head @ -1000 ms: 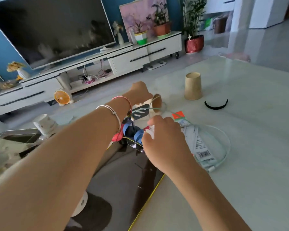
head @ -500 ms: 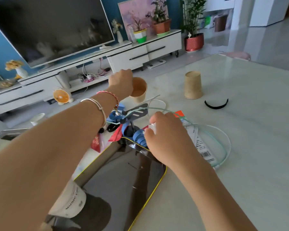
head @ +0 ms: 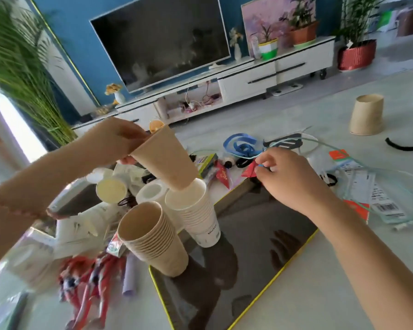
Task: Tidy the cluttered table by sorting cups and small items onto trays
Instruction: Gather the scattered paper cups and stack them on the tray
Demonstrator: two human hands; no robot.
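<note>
- Left hand (head: 112, 141): grip closed on the rim of a brown paper cup (head: 163, 160), thumb and fingers pinching the lip; cup tilted, base pointing to 5 o'clock
- Base of held cup sits at or just inside the mouth of the white cup stack (head: 196, 210); cannot tell if it touches
- White stack stands upright on the dark tray (head: 260, 265) with yellow edge, near its 11 o'clock corner
- Brown cup stack (head: 153, 239) at 8 o'clock of the white stack, just beside it, on the tray's left edge
- Right hand (head: 289, 179): fingers curled shut, pinching a small blue band (head: 260, 166) over a red packet (head: 248, 172) at the tray's far edge
- Single brown cup (head: 367, 115) upside down on the worktop (head: 320, 294), at 2 o'clock, well apart from the tray
- Blue ribbon (head: 241, 145) coiled at 11 o'clock of the right hand
- Black band (head: 405, 145) lies at 4 o'clock of the upturned cup
</note>
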